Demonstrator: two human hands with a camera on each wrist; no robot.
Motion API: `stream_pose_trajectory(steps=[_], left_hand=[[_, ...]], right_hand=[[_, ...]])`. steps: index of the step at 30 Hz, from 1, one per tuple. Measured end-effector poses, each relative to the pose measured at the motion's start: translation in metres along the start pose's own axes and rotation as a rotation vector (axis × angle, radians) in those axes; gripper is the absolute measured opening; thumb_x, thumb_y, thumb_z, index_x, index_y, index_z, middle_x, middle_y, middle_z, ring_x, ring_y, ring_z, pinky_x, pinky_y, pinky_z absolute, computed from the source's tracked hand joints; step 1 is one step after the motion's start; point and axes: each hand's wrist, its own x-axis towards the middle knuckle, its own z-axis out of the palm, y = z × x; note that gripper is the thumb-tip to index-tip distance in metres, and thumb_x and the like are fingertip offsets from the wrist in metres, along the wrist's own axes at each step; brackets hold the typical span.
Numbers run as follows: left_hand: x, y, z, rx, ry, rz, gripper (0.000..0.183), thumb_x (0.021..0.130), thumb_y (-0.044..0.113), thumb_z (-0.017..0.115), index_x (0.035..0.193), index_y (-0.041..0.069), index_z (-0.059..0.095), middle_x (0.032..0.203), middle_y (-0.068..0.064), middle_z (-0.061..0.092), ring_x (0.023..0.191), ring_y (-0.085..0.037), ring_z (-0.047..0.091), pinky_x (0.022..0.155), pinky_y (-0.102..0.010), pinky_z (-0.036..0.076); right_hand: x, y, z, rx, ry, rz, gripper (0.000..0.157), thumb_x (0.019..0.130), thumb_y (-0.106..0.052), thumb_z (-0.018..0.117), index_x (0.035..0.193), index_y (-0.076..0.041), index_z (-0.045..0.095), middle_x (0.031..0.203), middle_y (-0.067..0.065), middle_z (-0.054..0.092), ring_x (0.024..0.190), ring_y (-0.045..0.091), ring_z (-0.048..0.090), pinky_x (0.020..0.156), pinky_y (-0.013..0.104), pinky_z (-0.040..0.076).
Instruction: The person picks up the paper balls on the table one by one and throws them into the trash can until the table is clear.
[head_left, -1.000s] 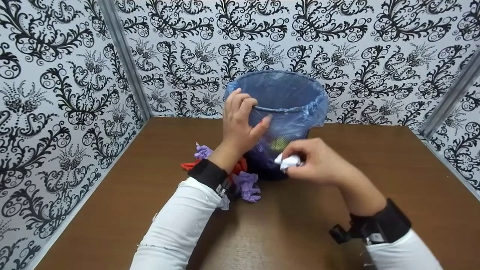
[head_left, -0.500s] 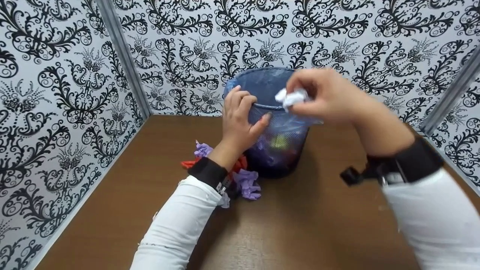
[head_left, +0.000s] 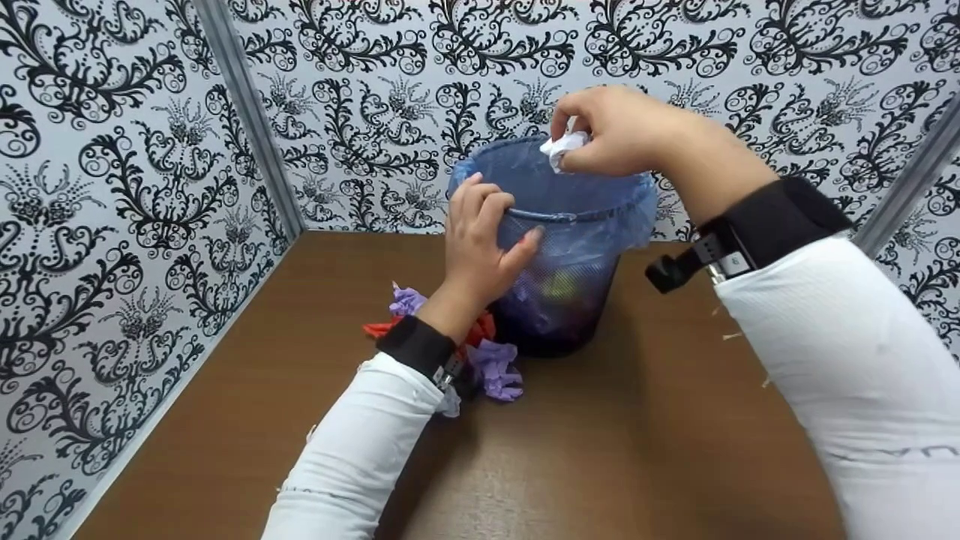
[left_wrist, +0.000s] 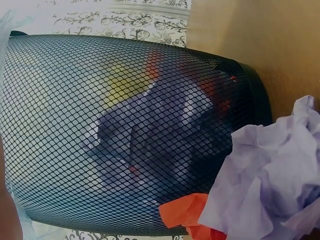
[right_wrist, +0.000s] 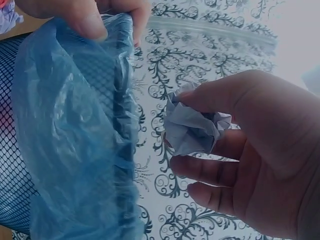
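A mesh wastebasket (head_left: 555, 300) with a blue plastic liner (right_wrist: 70, 125) stands on the table; crumpled paper shows through its mesh in the left wrist view. My left hand (head_left: 480, 232) grips the near left of its rim, fingers over the edge and thumb outside. Above the basket's opening, my right hand (head_left: 622, 131) pinches a crumpled white paper ball (right_wrist: 192, 125) between thumb and fingers. Beside the basket's base lie crumpled purple paper (head_left: 495, 367) and red paper (left_wrist: 185, 210), partly hidden by my left forearm.
Another purple paper piece (head_left: 406, 300) and a whitish crumpled piece (head_left: 449, 403) lie by the left wrist. The brown table (head_left: 570, 457) meets patterned walls (head_left: 375, 112) behind and at the sides.
My right hand has risen from low in front of the wastebasket to above its opening, carrying the white paper ball. The left hand has stayed on the rim.
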Motion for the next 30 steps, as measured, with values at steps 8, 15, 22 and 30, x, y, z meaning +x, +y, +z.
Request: stream_pose_trajectory(steps=[8, 15, 22, 30], left_hand=[[0.0, -0.001, 0.0, 0.01, -0.012, 0.001, 0.046, 0.088, 0.053, 0.06, 0.109, 0.012, 0.059, 0.123, -0.01, 0.057, 0.143, -0.036, 0.041, 0.128, -0.056, 0.021], [0.001, -0.001, 0.0, 0.004, -0.006, 0.006, 0.046, 0.088, 0.053, 0.06, 0.109, 0.012, 0.059, 0.122, -0.009, 0.057, 0.143, -0.036, 0.041, 0.128, -0.054, 0.021], [0.001, -0.001, 0.001, 0.002, 0.004, 0.02, 0.046, 0.088, 0.052, 0.06, 0.108, 0.011, 0.059, 0.12, -0.01, 0.058, 0.141, -0.037, 0.043, 0.129, -0.052, 0.021], [0.001, -0.001, 0.001, -0.001, 0.016, 0.019, 0.046, 0.087, 0.051, 0.062, 0.108, 0.011, 0.059, 0.12, -0.009, 0.058, 0.141, -0.036, 0.043, 0.128, -0.05, 0.022]], right_hand=[[0.006, 0.004, 0.01, 0.031, -0.038, 0.052, 0.034, 0.091, -0.023, 0.068, 0.123, -0.012, 0.064, 0.116, 0.013, 0.064, 0.1, 0.027, 0.062, 0.085, 0.04, 0.057], [0.007, 0.005, 0.014, 0.045, -0.019, 0.073, 0.034, 0.092, -0.028, 0.068, 0.121, -0.012, 0.064, 0.113, 0.013, 0.064, 0.096, 0.027, 0.062, 0.082, 0.039, 0.057], [0.006, 0.005, 0.017, 0.037, -0.06, 0.057, 0.057, 0.09, -0.03, 0.071, 0.143, -0.014, 0.055, 0.146, 0.021, 0.058, 0.132, 0.041, 0.057, 0.111, 0.06, 0.047], [-0.002, 0.0, 0.018, 0.063, 0.002, -0.003, 0.05, 0.091, -0.032, 0.07, 0.136, -0.014, 0.061, 0.142, 0.018, 0.063, 0.124, 0.036, 0.064, 0.108, 0.055, 0.051]])
